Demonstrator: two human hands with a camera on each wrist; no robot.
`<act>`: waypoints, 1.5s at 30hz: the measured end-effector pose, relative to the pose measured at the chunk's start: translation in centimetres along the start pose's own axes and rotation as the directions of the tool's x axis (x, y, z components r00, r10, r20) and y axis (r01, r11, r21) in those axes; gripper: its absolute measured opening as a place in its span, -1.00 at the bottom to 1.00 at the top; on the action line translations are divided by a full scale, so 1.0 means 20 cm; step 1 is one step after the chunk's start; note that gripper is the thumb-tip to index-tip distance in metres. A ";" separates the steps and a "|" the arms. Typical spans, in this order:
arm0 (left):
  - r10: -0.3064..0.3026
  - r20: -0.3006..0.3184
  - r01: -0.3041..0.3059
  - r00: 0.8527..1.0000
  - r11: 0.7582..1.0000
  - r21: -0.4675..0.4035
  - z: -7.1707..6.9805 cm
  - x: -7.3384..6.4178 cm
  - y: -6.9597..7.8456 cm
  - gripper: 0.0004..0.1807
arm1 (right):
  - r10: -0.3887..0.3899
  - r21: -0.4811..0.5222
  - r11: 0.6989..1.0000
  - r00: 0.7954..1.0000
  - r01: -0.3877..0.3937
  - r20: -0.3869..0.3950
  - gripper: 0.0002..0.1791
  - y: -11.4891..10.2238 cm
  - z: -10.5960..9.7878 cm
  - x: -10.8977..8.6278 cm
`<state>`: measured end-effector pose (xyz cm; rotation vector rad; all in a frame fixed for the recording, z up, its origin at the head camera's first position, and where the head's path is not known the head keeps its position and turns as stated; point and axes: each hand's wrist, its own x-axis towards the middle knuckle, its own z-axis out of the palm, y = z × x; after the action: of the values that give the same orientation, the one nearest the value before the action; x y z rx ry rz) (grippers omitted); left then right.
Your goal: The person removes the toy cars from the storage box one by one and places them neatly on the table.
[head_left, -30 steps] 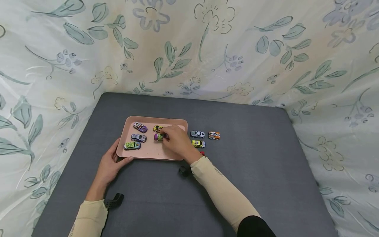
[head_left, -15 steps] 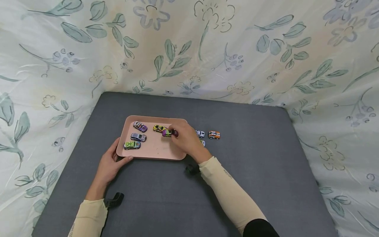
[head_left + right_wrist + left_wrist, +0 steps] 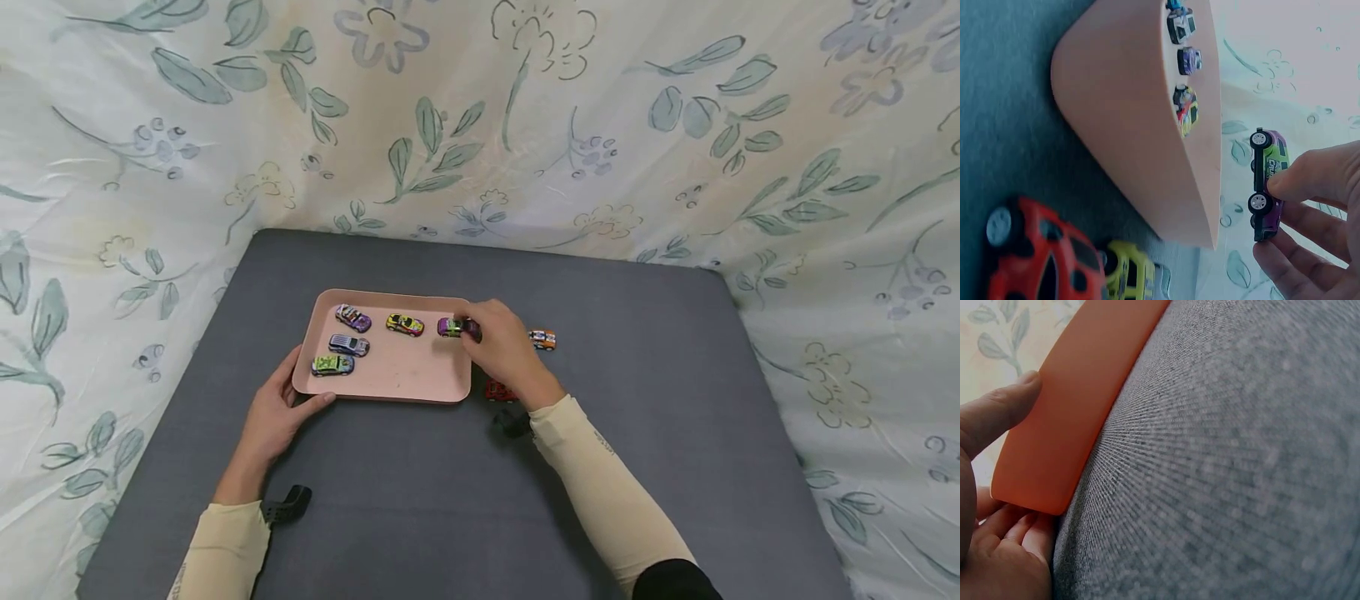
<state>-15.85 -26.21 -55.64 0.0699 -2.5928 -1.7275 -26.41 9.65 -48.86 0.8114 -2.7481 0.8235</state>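
Four glossy toy cars [image 3: 349,345] stand right of a person's left hand [image 3: 273,422], gripping their smooth, round-cornered tray [image 3: 408,377]; the right hand [image 3: 504,343] pinches a purple-and-green toy car [image 3: 448,327].

red car [image 3: 1054,237]: cut off, right wrist view | purple-green car [image 3: 1265,178]: part-hidden by right hand [image 3: 498,337] | worktop [image 3: 1210,456]: partly blurred, left wrist view | sleeve lettering [image 3: 602,442]: unreadable
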 end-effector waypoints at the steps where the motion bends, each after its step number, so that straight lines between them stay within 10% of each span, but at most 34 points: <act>1: -0.001 0.000 0.001 1.000 1.000 0.000 0.00 0.00 0.00 0.15 | 0.005 -0.004 1.000 1.000 -0.005 0.000 -0.79 0.01 0.00 0.00; 45: -0.001 -0.027 0.001 1.000 1.000 -0.002 0.01 0.00 -0.02 0.15 | 0.097 -0.041 0.994 0.993 -0.100 -0.072 -0.72 0.29 -0.19 -0.28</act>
<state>-15.79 -26.20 -56.04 0.0943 -2.5726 -1.7177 -24.95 18.29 -50.07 0.6304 -2.7532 0.7890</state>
